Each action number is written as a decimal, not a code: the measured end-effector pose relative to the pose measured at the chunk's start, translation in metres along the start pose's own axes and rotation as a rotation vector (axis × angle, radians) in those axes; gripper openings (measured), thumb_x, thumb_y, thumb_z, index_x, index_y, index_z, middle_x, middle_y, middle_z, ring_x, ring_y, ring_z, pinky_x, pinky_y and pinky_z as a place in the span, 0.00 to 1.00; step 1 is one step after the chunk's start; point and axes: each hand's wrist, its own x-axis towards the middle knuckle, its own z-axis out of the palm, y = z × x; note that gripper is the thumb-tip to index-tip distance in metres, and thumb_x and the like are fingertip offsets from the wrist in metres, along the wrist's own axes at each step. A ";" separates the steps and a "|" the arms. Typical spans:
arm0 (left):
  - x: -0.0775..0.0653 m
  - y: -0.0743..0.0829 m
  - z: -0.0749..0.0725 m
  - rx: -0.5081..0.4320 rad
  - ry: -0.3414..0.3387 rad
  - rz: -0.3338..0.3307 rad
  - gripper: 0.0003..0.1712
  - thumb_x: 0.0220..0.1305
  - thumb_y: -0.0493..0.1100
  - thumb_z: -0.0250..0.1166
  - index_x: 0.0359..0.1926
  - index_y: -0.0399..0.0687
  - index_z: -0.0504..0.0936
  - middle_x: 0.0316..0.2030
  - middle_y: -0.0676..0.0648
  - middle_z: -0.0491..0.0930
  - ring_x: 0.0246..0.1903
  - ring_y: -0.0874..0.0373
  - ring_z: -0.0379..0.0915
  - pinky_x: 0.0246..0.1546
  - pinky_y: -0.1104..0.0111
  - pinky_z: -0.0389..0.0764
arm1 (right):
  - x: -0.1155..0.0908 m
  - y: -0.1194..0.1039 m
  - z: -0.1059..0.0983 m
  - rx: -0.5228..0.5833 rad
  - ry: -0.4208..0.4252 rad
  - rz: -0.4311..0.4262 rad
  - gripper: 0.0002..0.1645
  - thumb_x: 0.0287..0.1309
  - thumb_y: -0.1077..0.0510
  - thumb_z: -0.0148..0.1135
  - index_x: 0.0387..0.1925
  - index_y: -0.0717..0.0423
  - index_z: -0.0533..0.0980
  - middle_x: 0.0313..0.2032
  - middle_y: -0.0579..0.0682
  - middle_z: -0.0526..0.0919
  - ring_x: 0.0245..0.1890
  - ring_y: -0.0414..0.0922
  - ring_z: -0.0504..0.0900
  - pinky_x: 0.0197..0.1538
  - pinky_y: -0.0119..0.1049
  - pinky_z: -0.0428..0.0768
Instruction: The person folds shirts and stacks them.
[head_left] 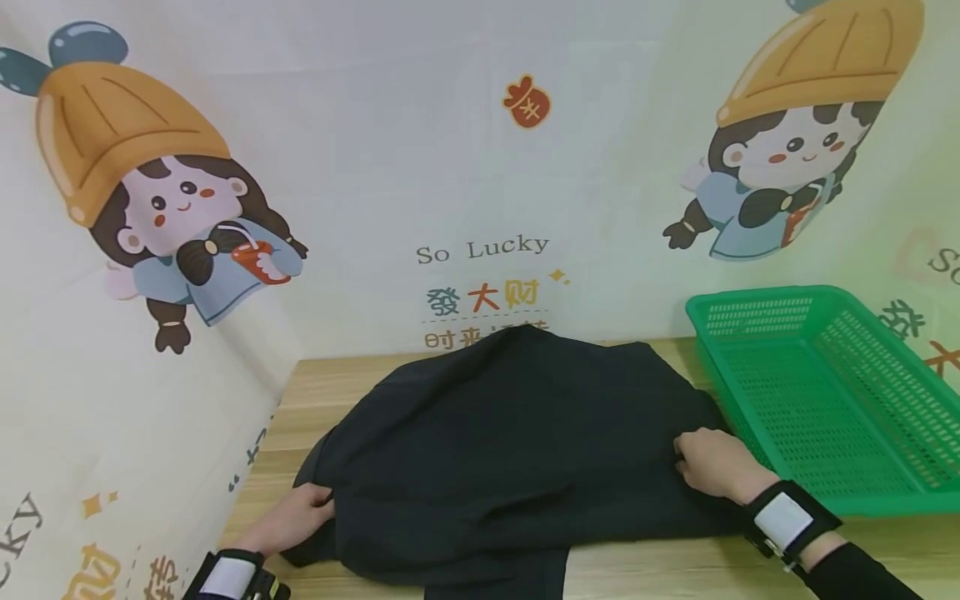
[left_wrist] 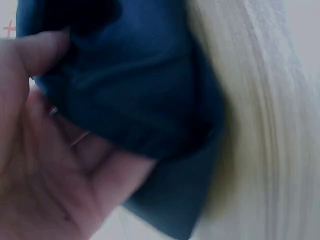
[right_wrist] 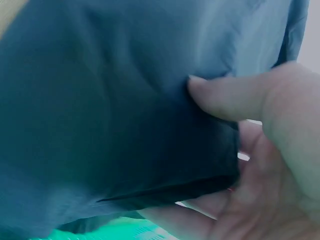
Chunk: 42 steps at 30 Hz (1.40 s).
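Note:
A black garment point(head_left: 517, 433) lies spread and loosely wrinkled over the table, its exact kind not clear. At its left edge my left hand point(head_left: 296, 518) pinches the fabric; in the left wrist view the thumb is on top and the other fingers go under a hem-like edge point(left_wrist: 135, 115). My right hand point(head_left: 720, 462) grips the right side, beside the green basket. Up close in the right wrist view, the thumb point(right_wrist: 225, 97) presses on the cloth while the fingers reach beneath it. A narrower part of the fabric point(head_left: 495, 575) extends toward the front edge.
On the right stands a green plastic basket point(head_left: 750, 408) with perforated walls, close to the right hand. The light wood-grain table point(head_left: 337, 383) shows around the garment. A white printed curtain point(head_left: 360, 167) with cartoon figures rises behind and at the sides.

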 end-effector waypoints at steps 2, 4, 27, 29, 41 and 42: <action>0.005 0.005 0.004 0.049 0.072 -0.036 0.15 0.71 0.46 0.58 0.39 0.41 0.85 0.34 0.45 0.81 0.37 0.54 0.75 0.40 0.61 0.75 | 0.002 0.003 0.003 -0.004 0.030 0.025 0.07 0.55 0.63 0.66 0.24 0.57 0.77 0.20 0.51 0.79 0.20 0.44 0.77 0.24 0.40 0.74; 0.009 0.010 0.006 0.108 0.127 -0.073 0.15 0.70 0.43 0.58 0.47 0.37 0.85 0.43 0.39 0.85 0.44 0.50 0.79 0.46 0.54 0.80 | 0.003 0.005 0.007 -0.010 0.062 0.048 0.06 0.55 0.64 0.66 0.25 0.58 0.77 0.21 0.52 0.79 0.20 0.46 0.78 0.24 0.42 0.75; -0.015 0.081 0.043 0.562 -0.026 0.359 0.29 0.46 0.43 0.78 0.52 0.60 0.82 0.49 0.48 0.78 0.46 0.48 0.74 0.42 0.50 0.81 | -0.027 -0.133 0.062 -0.233 0.158 -1.070 0.27 0.73 0.39 0.46 0.66 0.42 0.71 0.61 0.45 0.79 0.57 0.38 0.79 0.51 0.25 0.76; -0.011 0.074 0.048 0.575 0.019 0.388 0.25 0.47 0.42 0.78 0.49 0.61 0.84 0.46 0.50 0.78 0.44 0.51 0.74 0.39 0.55 0.82 | -0.023 -0.137 0.072 -0.198 0.192 -1.045 0.24 0.72 0.39 0.48 0.63 0.40 0.74 0.59 0.44 0.80 0.55 0.38 0.79 0.49 0.25 0.75; -0.003 0.051 0.025 0.278 0.024 0.430 0.10 0.66 0.52 0.63 0.43 0.60 0.88 0.39 0.59 0.83 0.39 0.67 0.79 0.40 0.71 0.81 | -0.017 -0.150 0.033 0.445 -0.262 -0.788 0.14 0.76 0.49 0.47 0.40 0.43 0.78 0.31 0.36 0.82 0.29 0.23 0.71 0.36 0.16 0.70; -0.004 0.052 0.020 0.237 0.005 0.434 0.12 0.67 0.53 0.62 0.44 0.59 0.88 0.39 0.59 0.84 0.40 0.67 0.79 0.40 0.71 0.80 | -0.017 -0.148 0.023 0.551 -0.318 -0.750 0.14 0.76 0.49 0.46 0.39 0.45 0.78 0.30 0.37 0.80 0.28 0.22 0.70 0.35 0.17 0.71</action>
